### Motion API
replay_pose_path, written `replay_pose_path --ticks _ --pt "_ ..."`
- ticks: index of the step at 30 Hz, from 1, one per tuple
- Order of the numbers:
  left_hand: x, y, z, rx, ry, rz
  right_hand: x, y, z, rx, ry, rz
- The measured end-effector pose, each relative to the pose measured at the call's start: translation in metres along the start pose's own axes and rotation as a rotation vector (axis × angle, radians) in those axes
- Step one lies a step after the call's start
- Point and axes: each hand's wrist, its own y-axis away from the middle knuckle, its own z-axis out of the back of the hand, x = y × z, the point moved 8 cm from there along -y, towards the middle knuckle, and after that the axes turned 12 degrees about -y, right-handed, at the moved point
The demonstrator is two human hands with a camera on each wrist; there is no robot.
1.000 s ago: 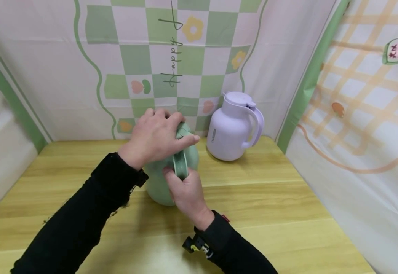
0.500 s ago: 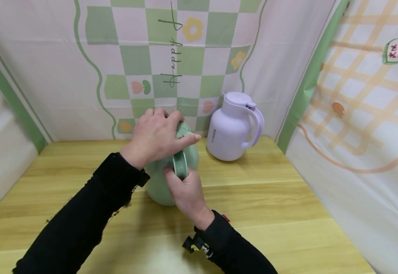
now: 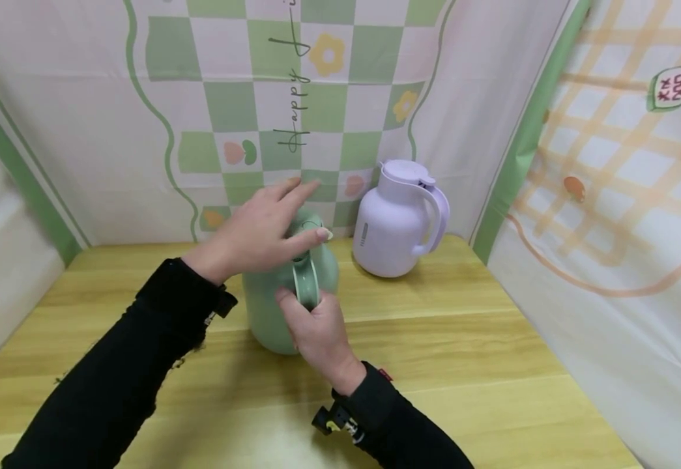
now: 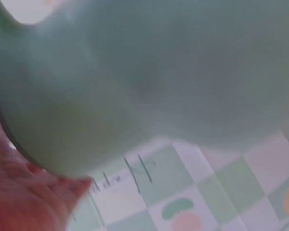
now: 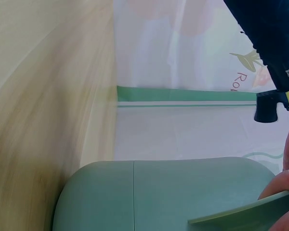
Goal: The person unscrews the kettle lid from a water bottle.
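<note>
— Left hand (image 3: 256,228) is spread over the lid (image 3: 307,219); right hand (image 3: 319,329) is wrapped round the handle (image 3: 307,281). Which step?
— Lid handling, presumably; the green jug (image 3: 266,312) is stood on the tabletop (image 3: 463,345). Next, steadying by the handle is called for.

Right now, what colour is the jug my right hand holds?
Muted green; the jug in your right hand shows best in the head view.

The left hand (image 3: 258,229) has straightened its fingers (image 3: 302,193), previously bent over the lid (image 3: 309,223) of the green jug (image 3: 266,316). Hand and left sleeve (image 3: 114,365) have shifted leftward. More of the lid and of the jug's left side is now exposed. Whether contact with the lid has ended cannot be determined.
</note>
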Motion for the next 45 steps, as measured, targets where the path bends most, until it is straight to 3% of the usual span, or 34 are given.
replay_pose_path --ticks 3,7,11,27,38,45 --pt "0.002 0.002 0.002 -0.005 0.019 -0.091 -0.001 0.0 0.0 0.004 -0.015 -0.009" --pt "0.001 0.002 -0.002 0.05 -0.043 -0.188 -0.001 0.001 -0.001 0.014 -0.024 -0.013" --pt "0.0 0.001 -0.009 0.095 -0.067 -0.224 0.0 0.0 0.0 0.012 -0.011 -0.009" --pt "-0.004 -0.001 -0.006 0.097 -0.057 -0.192 0.003 -0.003 0.0 0.007 0.001 0.022" --pt "-0.001 -0.002 -0.01 0.089 -0.037 -0.124 0.0 -0.002 0.001 0.005 -0.006 0.01" --pt "-0.002 -0.002 -0.011 0.051 -0.064 -0.045 0.0 -0.002 0.0 -0.003 0.002 0.004"
